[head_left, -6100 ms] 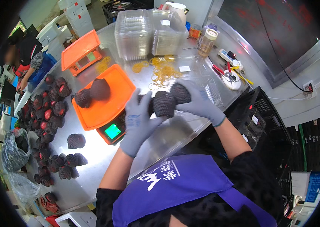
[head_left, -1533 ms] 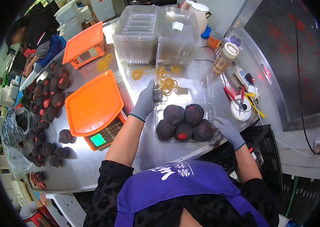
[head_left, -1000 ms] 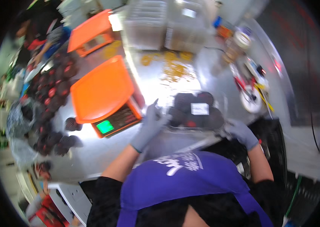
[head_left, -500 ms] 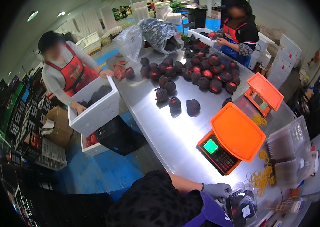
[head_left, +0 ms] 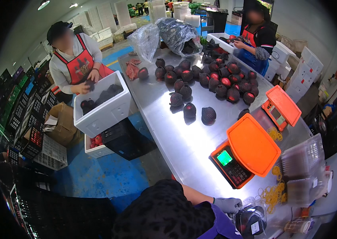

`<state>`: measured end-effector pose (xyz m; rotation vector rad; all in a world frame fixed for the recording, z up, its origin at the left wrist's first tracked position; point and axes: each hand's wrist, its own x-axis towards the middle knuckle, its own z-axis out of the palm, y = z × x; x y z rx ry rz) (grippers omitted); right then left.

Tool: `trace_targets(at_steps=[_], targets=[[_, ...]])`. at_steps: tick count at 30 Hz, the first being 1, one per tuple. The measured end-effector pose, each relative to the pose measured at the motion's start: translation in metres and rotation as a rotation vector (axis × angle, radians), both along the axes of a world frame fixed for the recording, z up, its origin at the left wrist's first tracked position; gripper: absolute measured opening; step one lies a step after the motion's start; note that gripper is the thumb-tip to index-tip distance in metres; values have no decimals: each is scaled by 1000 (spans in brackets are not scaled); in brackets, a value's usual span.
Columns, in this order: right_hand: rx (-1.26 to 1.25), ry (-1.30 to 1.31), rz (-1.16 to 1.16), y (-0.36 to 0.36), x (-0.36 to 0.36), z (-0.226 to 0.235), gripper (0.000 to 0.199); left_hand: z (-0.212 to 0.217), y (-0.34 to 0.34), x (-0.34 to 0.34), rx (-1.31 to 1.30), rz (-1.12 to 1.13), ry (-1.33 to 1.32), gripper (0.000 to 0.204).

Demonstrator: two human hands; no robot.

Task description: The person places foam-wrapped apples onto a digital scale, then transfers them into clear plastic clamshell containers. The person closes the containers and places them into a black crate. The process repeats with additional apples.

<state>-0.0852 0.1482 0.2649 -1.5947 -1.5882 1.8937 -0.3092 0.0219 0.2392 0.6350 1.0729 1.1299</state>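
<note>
My left forearm reaches across at the bottom, out of a dark spotted sleeve [head_left: 156,213] beside a purple apron [head_left: 222,223]. On it my left hand [head_left: 229,205], in a grey glove, is closed at the edge of a clear plastic clamshell box [head_left: 252,219]. Dark contents show through the box, and a white label sits on it. My right hand is out of sight. Just beyond the box lies a heap of yellow rubber bands [head_left: 272,197]. An orange scale [head_left: 252,145] with a lit green display stands farther up the steel table.
Red round fruits in black foam nets [head_left: 224,81] cover the far table. Stacked clear trays [head_left: 303,157] and another orange scale [head_left: 282,107] line the right side. A co-worker [head_left: 79,59] stands left behind a white foam box [head_left: 104,117]; another co-worker [head_left: 254,40] is at back right.
The left co-worker's hands have left the white box's edges and now meet above it, around something dark. The view has shifted slightly. My left hand stays at the clamshell box.
</note>
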Motion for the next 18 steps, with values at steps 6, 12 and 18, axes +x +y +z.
trace_targets(at_steps=[6,12,18], targets=[[13,-1,-1,0,0,-1,36,-6,2,5,18,42,23,42],[43,20,-14,-1,15,2,38,-24,11,-1,21,-63,-32,41],[45,69,-38,-3,10,-4,41,-4,39,-18,60,-73,310,50]])
